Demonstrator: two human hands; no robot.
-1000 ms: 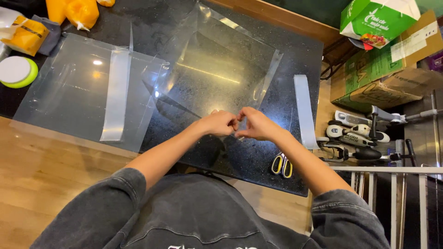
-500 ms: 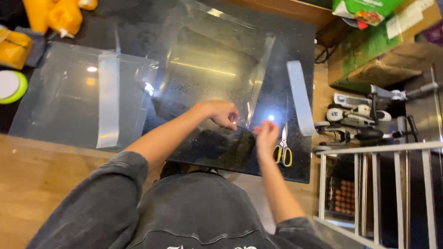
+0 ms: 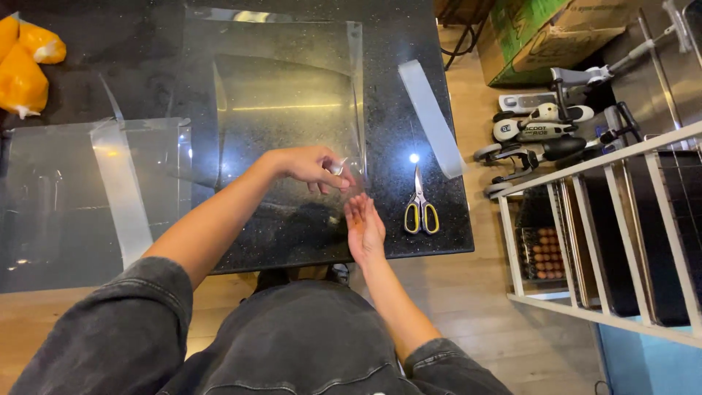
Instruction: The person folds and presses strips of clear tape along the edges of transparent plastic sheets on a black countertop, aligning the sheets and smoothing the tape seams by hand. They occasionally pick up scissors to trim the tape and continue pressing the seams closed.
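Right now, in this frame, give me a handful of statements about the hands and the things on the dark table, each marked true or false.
1. The yellow-handled scissors lie on the speckled black stone table. True.
2. The right hand grips the scissors. False: it is open, palm up, beside them.
3. The left hand pinches a small shiny piece at the edge of the clear plastic sheet. True.
4. The long pale strip lies left of the scissors. False: it lies above and to their right.
5. Orange bags sit at the table's far left. True.
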